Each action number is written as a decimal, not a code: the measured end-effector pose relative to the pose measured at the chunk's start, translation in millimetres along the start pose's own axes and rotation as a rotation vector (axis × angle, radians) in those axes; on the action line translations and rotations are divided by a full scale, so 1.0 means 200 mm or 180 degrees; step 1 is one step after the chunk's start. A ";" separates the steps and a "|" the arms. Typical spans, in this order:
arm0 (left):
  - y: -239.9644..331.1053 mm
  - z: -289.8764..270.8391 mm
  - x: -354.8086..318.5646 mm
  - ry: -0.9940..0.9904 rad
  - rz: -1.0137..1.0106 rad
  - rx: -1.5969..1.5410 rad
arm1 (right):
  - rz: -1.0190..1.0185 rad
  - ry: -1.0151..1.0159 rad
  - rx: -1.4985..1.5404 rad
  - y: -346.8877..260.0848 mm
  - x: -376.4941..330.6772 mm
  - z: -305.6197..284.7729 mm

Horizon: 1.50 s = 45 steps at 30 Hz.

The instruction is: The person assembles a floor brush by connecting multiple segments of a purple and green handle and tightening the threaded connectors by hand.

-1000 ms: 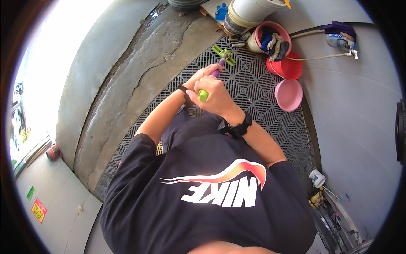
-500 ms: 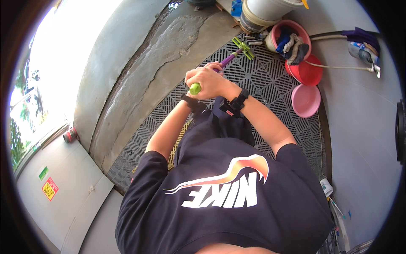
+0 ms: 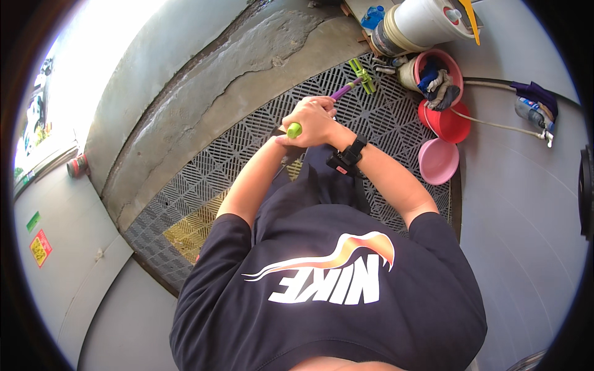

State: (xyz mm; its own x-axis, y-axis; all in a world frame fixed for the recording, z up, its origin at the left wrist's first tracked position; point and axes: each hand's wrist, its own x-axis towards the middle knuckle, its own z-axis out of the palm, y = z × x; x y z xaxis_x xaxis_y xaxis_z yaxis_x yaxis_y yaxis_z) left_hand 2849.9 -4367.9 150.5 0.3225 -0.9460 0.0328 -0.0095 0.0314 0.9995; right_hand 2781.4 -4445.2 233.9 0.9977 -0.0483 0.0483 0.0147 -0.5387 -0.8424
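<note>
A long purple pole [image 3: 344, 91] has a green end cap [image 3: 294, 130] near me and a green frame-like head [image 3: 363, 76] resting low over the floor mat. My right hand [image 3: 312, 123] is closed round the pole just beyond the cap. Largely hidden behind it, my left hand [image 3: 323, 101] also grips the pole, its fingers showing farther along. A black strap with a small box [image 3: 348, 156] sits on my right wrist. What the underside of the head carries cannot be seen.
Grey grid matting [image 3: 210, 154] with a yellow patch [image 3: 197, 227] covers the floor beside cracked wet concrete [image 3: 241, 55]. Along the right wall stand a pink bucket [image 3: 456, 65] of cloths, a red basin [image 3: 455, 127], a pink basin [image 3: 439, 162] and a white bucket [image 3: 427, 21]. A hose tap [image 3: 547, 137] sticks out.
My view has turned slightly, so the buckets and mat sit differently in it. Both hands keep their grip, and the pole and its green head show slightly farther right.
</note>
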 end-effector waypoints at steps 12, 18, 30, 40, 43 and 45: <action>0.06 -1.03 -1.27 0.0534 0.0209 0.0167 | -0.0515 0.0261 0.0407 -0.79 0.55 1.29; 0.22 -1.50 -1.87 0.1113 -0.0094 0.0130 | -0.0851 0.0165 0.0978 -1.26 0.84 1.67; 0.34 -1.38 -1.82 0.0817 -0.0125 -0.0369 | -0.0775 0.0605 0.0759 -1.31 0.69 1.51; 0.60 -0.75 -1.16 0.0038 -0.0295 -0.1179 | -0.0606 0.0630 0.0713 -1.11 0.30 0.80; 0.64 -0.52 -0.90 -0.0009 -0.0514 -0.0819 | -0.0613 0.0374 0.0543 -1.00 0.17 0.60; 0.63 -0.37 -0.72 0.0018 -0.0718 -0.0117 | -0.0433 0.0276 0.0436 -0.87 0.11 0.47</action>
State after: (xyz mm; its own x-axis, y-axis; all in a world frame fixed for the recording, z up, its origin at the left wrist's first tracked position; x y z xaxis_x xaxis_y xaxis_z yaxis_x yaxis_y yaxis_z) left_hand 2872.8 -4203.3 270.7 0.3179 -0.9285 -0.1916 0.0980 -0.1689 0.9808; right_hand 2807.7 -4274.4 330.8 0.9765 -0.0582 0.2077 0.1638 -0.4260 -0.8897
